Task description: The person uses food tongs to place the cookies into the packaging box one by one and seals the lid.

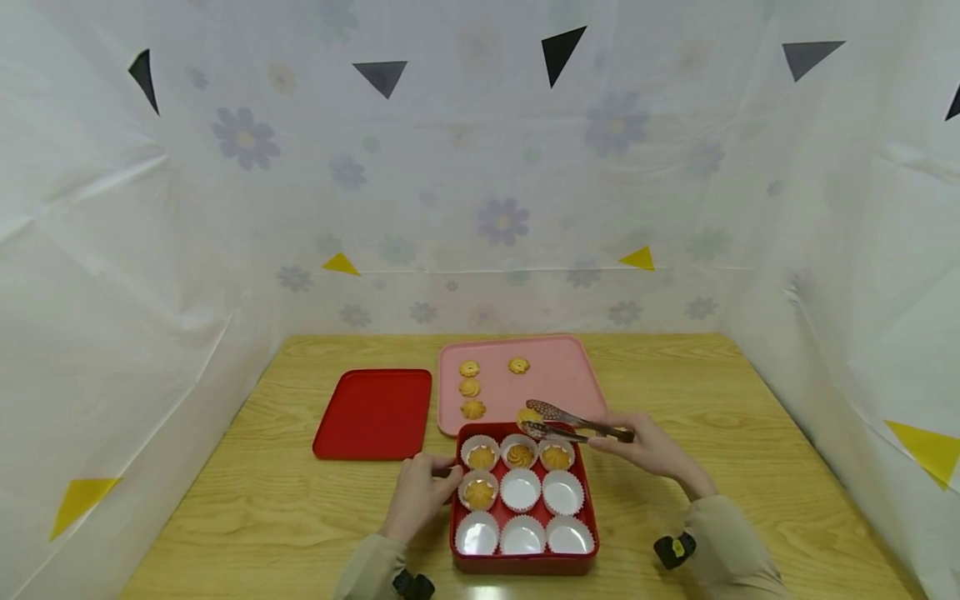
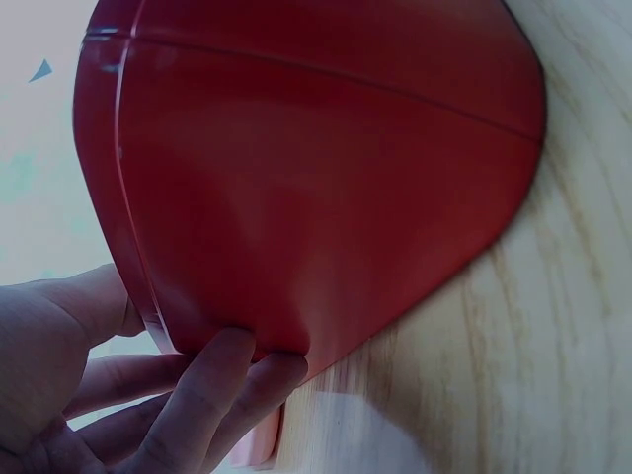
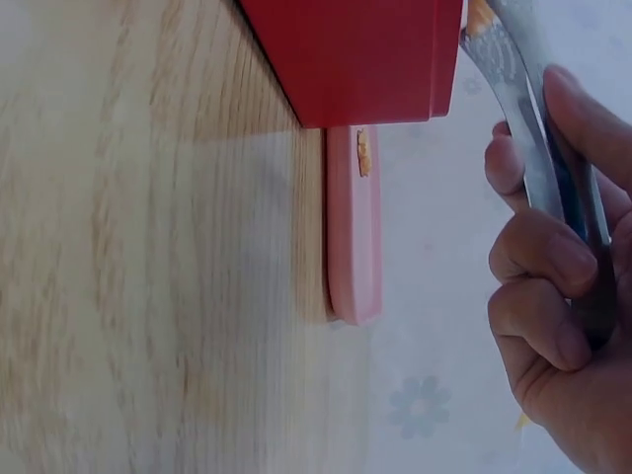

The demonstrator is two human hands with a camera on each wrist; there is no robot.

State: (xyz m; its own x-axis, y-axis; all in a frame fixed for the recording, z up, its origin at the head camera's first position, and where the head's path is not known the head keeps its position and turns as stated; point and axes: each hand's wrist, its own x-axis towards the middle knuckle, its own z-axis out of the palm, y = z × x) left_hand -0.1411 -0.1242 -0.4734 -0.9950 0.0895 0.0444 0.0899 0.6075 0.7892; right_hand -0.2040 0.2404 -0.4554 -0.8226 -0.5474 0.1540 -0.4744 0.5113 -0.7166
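Observation:
A red box [image 1: 522, 565] stands on the table, lined with white paper cups [image 1: 521, 489] in rows. Cookies [image 1: 480, 495] lie in the back row's cups and in the middle row's left cup; the other cups hold nothing. My left hand [image 1: 420, 493] grips the box's left side near its far corner, fingers against the outer wall [image 2: 296, 197]. With my right hand [image 1: 643, 448] I hold metal tongs [image 1: 577, 418], their perforated tips around a cookie [image 1: 528, 416]. That cookie is above the box's back edge, apart from the cups.
Behind the box lies a pink tray [image 1: 558, 375] with a few cookies [image 1: 470, 387] at its left and another cookie [image 1: 518, 365] near its middle. A flat red tray [image 1: 375, 414] lies to the left. White curtains [image 1: 480, 167] surround the wooden table [image 1: 247, 508].

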